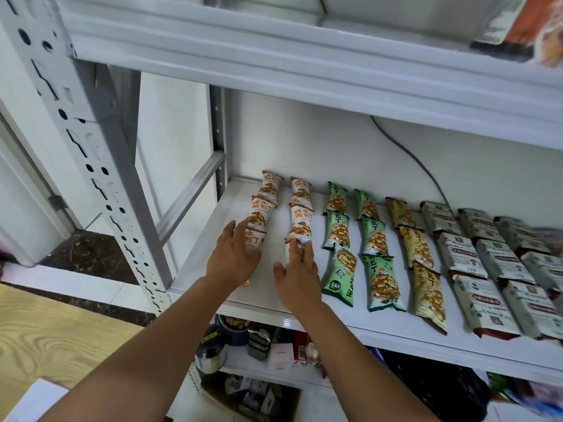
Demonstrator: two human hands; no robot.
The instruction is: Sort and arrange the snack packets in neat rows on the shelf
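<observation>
Snack packets lie in rows running front to back on the white shelf (213, 239). Two rows of orange-and-white packets (262, 208) (300, 214) are at the left. My left hand (233, 257) lies flat, fingers straight, on the front packet of the leftmost row. My right hand (298, 275) rests with straight fingers on the front packet of the second orange row, hiding most of it. To the right come two rows of green packets (374, 263), one row of yellow packets (423, 269) and rows of grey-white packets (481, 300).
The shelf above (274, 50) overhangs closely, with a packet (518, 22) at its right end. A grey upright post (91, 147) stands at the left. A cable (405, 150) runs down the back wall. The lower shelf holds jars and boxes (259, 345).
</observation>
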